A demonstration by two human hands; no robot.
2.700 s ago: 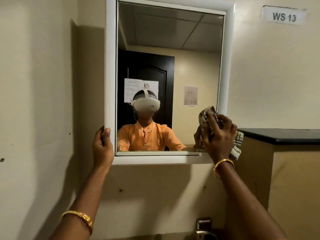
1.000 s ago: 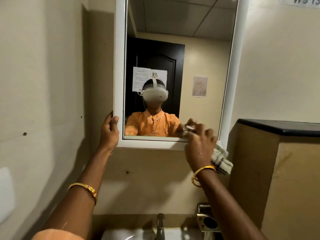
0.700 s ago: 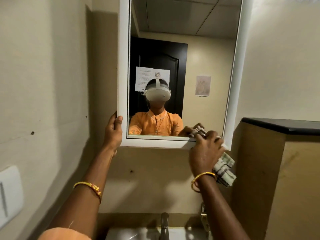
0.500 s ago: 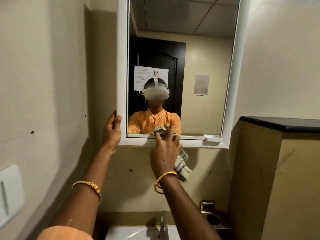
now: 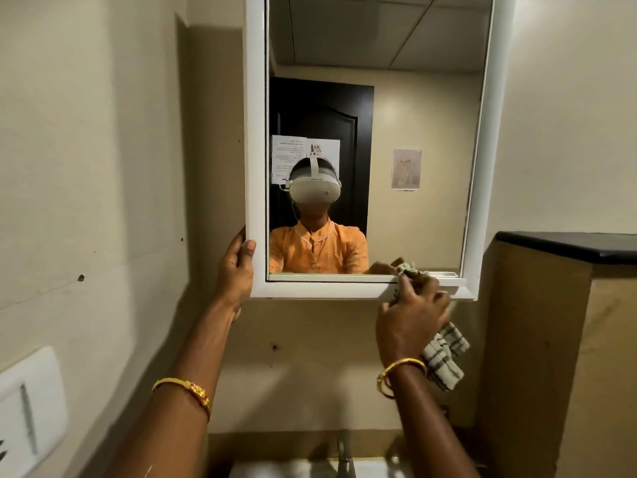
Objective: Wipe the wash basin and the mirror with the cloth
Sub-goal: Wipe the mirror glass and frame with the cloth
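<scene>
The white-framed rectangular wall mirror [image 5: 372, 139] is steadied at its lower left corner by the left hand [image 5: 236, 270], fingers curled round the frame. The checked grey-and-white cloth [image 5: 443, 357], bunched in the gripping right hand [image 5: 412, 312], presses the bottom edge near the right corner; firm, even strokes along that ledge would serve best.

You had warm, fairly dim indoor light coming from above. The mirror [image 5: 372, 132] cabinet threw a soft shadow down the wall below it and a darker band along its left side. Straight lines bowed at the frame's edges; the near forearms were slightly soft.
</scene>
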